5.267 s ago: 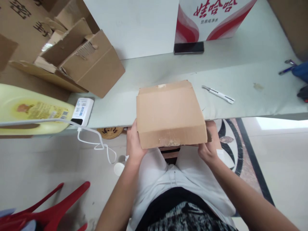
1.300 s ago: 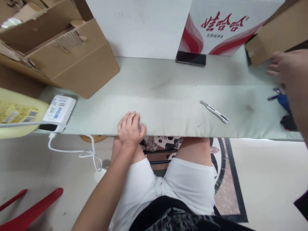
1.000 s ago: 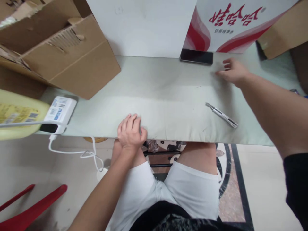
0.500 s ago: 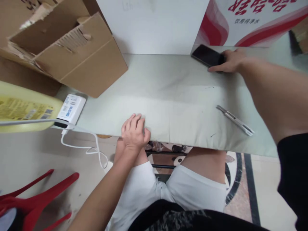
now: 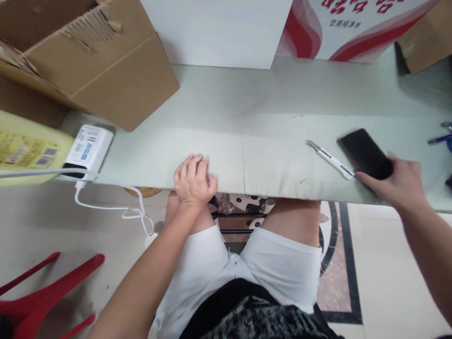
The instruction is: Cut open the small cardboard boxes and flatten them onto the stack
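The phone (image 5: 365, 153) is black, the cutter (image 5: 331, 161) white with dark strips, and the bench (image 5: 226, 122) pale grey-green. The cardboard box (image 5: 120, 77) is brown, the carton (image 5: 339, 40) white with red and pink swooshes and red lettering, the jug (image 5: 31, 146) pale yellow, and the corded device (image 5: 86, 147) white with blue print and a black end. The stool (image 5: 70, 280) is red, the shorts (image 5: 282, 263) white, the shirt (image 5: 247, 314) black with mottled grey, and the floor (image 5: 399, 263) cream with a black-banded, pinkish marbled inlay (image 5: 335, 288).
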`<act>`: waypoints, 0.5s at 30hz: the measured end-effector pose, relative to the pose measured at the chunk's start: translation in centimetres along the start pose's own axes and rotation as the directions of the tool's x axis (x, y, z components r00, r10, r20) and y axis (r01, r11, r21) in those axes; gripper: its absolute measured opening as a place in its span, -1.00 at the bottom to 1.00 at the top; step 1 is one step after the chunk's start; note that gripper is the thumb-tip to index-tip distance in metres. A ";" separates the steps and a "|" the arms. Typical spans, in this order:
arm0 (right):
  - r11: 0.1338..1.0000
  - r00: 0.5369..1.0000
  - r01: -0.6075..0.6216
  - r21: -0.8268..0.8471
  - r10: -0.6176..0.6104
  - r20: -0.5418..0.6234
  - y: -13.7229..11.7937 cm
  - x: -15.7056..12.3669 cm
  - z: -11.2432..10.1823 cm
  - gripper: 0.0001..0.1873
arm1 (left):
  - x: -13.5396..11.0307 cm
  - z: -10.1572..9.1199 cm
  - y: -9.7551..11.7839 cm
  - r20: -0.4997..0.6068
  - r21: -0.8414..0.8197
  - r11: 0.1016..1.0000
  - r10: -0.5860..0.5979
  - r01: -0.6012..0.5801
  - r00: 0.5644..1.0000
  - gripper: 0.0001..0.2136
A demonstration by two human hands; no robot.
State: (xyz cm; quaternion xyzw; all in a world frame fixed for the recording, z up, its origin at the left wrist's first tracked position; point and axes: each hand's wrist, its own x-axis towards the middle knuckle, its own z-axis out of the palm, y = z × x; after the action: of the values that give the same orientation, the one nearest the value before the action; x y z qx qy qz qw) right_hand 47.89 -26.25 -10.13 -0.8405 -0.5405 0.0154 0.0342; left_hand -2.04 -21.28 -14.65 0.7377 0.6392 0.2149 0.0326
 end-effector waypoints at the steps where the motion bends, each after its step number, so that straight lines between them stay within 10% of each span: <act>1: 0.998 0.998 -0.059 0.001 0.059 0.017 0.6 -1.3 0.1 -0.08 | 0.0 0.0 0.0 -0.003 0.002 1.000 0.001 -0.001 1.000 -0.54; 11: 0.982 0.989 -0.144 0.121 0.140 0.040 -1.8 -5.0 1.7 0.26 | 0.0 0.0 0.0 -0.043 0.052 0.998 0.034 -0.032 0.998 -0.55; 15: 0.975 0.971 -0.066 0.211 0.112 -0.213 -5.0 -5.4 2.3 0.25 | 0.0 -0.2 0.2 -0.003 0.080 0.997 0.015 -0.015 1.000 -0.54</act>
State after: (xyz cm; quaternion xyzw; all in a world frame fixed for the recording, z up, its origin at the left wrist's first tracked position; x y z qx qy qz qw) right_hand 41.02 -28.98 -12.15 -0.8525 -0.4904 -0.0227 0.1793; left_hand -1.95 -21.35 -14.42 0.7428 0.6418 0.1908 0.0004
